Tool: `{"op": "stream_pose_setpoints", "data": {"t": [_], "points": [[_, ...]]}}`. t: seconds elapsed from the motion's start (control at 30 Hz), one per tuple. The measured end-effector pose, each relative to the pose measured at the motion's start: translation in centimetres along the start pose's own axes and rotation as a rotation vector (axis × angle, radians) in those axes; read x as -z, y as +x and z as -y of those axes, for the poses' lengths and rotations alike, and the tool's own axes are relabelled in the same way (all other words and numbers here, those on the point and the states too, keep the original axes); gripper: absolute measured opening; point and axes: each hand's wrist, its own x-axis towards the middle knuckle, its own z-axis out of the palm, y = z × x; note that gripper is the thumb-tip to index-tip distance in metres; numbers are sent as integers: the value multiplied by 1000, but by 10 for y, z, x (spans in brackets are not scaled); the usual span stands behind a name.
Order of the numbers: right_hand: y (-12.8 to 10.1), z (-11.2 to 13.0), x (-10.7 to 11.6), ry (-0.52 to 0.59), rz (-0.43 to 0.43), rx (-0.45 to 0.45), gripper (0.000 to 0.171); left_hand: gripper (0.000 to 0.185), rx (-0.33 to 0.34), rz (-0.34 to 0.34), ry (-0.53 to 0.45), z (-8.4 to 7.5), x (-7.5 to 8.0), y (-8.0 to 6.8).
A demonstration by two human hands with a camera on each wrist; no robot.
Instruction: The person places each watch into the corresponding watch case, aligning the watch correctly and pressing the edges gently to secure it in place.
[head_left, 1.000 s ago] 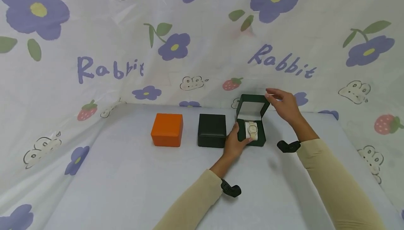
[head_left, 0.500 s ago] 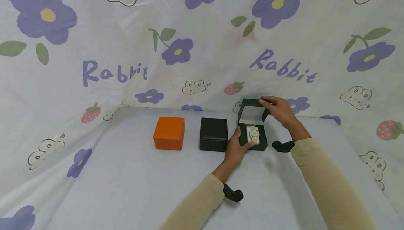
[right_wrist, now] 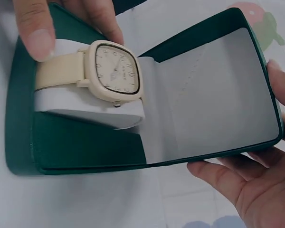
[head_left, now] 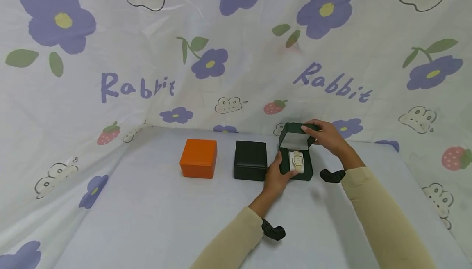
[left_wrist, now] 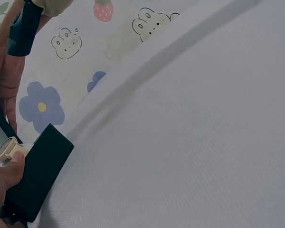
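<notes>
Here, green watch box (head_left: 296, 164) opening toward the person, left hand (head_left: 277, 174) gripping base, right hand (head_left: 326, 137) gripping lid (head_left: 295, 134).

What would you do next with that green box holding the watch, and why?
Probably swing the lid down onto the green box. The right hand grips the lid's top edge, already tipped forward; the left hand steadies the base, and the cream watch sits on its cushion.
</notes>
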Motion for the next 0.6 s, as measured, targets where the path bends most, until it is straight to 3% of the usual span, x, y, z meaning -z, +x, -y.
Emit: {"op": "stream_pose_setpoints", "data": {"t": [0.2,0.6], "points": [[-8,-6,-3,22,11,18,58,86,9,7,2,1,-1,-1],[-20,-13,-14,19,-108,121,42,86,-20,0,-37,-3,0,1]]}}
